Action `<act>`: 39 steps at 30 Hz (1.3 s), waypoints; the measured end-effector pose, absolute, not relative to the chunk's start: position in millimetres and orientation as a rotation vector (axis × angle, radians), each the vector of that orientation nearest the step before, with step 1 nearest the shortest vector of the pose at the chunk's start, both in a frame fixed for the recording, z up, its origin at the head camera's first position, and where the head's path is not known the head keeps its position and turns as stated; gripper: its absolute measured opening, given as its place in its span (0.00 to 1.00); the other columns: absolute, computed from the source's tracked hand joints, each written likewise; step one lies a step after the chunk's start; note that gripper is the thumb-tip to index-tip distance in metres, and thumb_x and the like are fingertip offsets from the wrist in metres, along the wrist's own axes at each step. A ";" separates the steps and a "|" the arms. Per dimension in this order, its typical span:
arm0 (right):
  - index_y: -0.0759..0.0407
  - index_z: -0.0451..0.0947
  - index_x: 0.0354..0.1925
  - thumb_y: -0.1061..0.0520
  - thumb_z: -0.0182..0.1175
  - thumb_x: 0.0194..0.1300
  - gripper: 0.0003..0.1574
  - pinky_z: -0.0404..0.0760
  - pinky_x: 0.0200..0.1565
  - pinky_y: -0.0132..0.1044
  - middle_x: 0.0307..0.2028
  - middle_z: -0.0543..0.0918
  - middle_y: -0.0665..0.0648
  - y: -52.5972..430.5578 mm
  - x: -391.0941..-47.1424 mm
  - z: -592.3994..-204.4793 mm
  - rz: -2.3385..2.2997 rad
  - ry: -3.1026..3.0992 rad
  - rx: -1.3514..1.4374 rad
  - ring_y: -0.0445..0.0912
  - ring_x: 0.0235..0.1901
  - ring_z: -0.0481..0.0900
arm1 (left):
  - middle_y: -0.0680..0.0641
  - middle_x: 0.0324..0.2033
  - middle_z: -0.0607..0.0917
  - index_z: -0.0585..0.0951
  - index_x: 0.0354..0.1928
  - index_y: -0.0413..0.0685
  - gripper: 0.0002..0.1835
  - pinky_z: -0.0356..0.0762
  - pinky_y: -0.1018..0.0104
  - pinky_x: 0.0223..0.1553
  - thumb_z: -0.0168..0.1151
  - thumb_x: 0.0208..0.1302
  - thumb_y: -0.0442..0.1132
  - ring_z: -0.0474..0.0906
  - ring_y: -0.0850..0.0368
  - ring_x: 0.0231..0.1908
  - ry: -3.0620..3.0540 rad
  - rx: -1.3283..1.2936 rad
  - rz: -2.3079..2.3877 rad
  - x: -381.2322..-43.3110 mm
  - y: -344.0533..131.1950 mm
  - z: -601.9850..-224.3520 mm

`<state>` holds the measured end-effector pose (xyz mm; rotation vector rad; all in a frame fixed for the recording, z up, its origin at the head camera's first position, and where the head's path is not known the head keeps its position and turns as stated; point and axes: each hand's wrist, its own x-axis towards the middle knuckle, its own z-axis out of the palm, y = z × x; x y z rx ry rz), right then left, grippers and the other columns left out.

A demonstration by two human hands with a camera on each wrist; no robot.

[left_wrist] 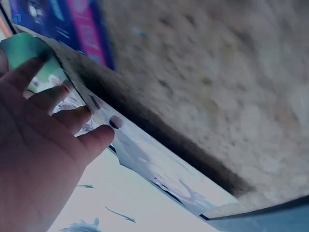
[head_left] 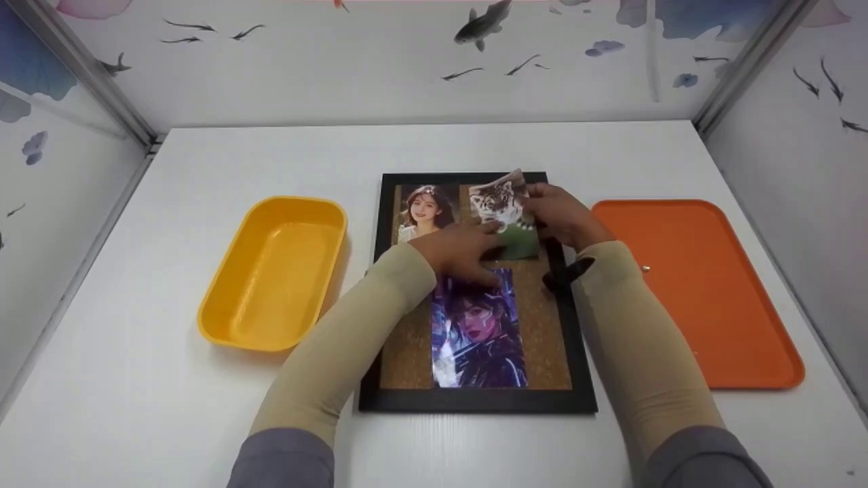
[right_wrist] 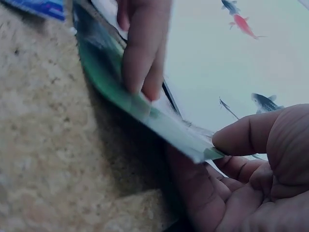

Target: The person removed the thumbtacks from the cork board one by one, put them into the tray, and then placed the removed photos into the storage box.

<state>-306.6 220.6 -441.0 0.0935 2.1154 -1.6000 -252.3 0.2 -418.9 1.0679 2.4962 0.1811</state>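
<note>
A photo of a white tiger cub (head_left: 498,203) lies over the upper right of a black-framed cork board (head_left: 548,342), its upper right corner lifted and bent. My right hand (head_left: 566,215) pinches the photo's right edge between thumb and fingers, as the photo edge (right_wrist: 183,145) in the right wrist view shows. My left hand (head_left: 458,251) spreads its fingers over the photo's lower left; in the left wrist view they rest relaxed on its face. Below sits a purple picture of an armoured figure (head_left: 478,342). A portrait photo (head_left: 426,203) fills the upper left, partly hidden by my left hand.
A yellow basin (head_left: 274,278) stands left of the board. On the right lies an orange tray (head_left: 719,291), with a small shiny piece (head_left: 645,268) near its left side. White panels with fish drawings (head_left: 481,26) enclose the white table (head_left: 271,159) at the back and sides.
</note>
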 end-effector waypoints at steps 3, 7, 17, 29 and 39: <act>0.57 0.66 0.61 0.49 0.50 0.77 0.21 0.79 0.39 0.42 0.43 0.74 0.57 218.3 -308.0 -439.9 -1.592 2.122 0.093 0.48 0.38 0.76 | 0.44 0.72 0.65 0.76 0.65 0.51 0.32 0.62 0.53 0.68 0.60 0.65 0.61 0.67 0.45 0.66 2.575 1.137 0.155 -240.4 -4.4 -409.5; 0.56 0.68 0.59 0.48 0.51 0.77 0.19 0.79 0.40 0.43 0.43 0.74 0.57 218.8 -309.6 -438.7 -1.625 2.140 0.099 0.47 0.39 0.77 | 0.46 0.60 0.78 0.79 0.59 0.48 0.28 0.72 0.54 0.60 0.61 0.66 0.59 0.76 0.49 0.55 2.658 1.166 0.125 -218.3 -20.4 -390.5; 0.60 0.65 0.54 0.61 0.49 0.72 0.14 0.77 0.39 0.41 0.47 0.72 0.59 220.3 -306.5 -444.2 -1.618 2.132 0.108 0.49 0.40 0.73 | 0.44 0.61 0.79 0.82 0.58 0.46 0.27 0.69 0.51 0.63 0.63 0.66 0.58 0.75 0.46 0.60 2.907 0.904 0.268 -166.2 -110.6 -353.6; 0.60 0.68 0.55 0.59 0.51 0.73 0.14 0.76 0.35 0.38 0.40 0.72 0.56 222.2 -304.2 -444.0 -1.652 2.144 0.123 0.47 0.35 0.73 | 0.34 0.67 0.68 0.73 0.65 0.36 0.33 0.63 0.34 0.62 0.65 0.67 0.52 0.63 0.33 0.65 3.036 0.495 0.617 -119.2 -274.6 -357.5; 0.60 0.67 0.49 0.55 0.52 0.75 0.10 0.73 0.34 0.40 0.38 0.69 0.57 223.5 -303.6 -446.7 -1.665 2.176 0.106 0.48 0.33 0.70 | 0.34 0.74 0.55 0.63 0.73 0.40 0.47 0.57 0.27 0.60 0.66 0.61 0.62 0.43 0.31 0.73 2.956 0.331 0.716 -92.3 -315.7 -397.6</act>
